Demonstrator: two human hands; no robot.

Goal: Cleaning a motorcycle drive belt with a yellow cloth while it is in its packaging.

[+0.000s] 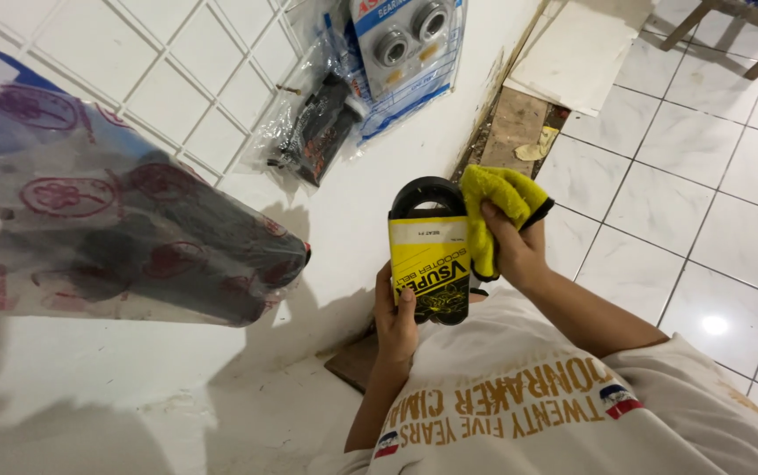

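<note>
A white wall (370, 211) stands close on the left of both hands, hung with a large plastic-wrapped dark part (132, 237) and smaller bagged packs (370, 79) that jut outward above. To the right, the tiled floor (704, 220) lies open; boards (563, 62) lean along the wall's foot further off

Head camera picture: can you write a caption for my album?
Left hand holds a black belt in a yellow sleeve; right hand presses a yellow cloth against it.
</note>
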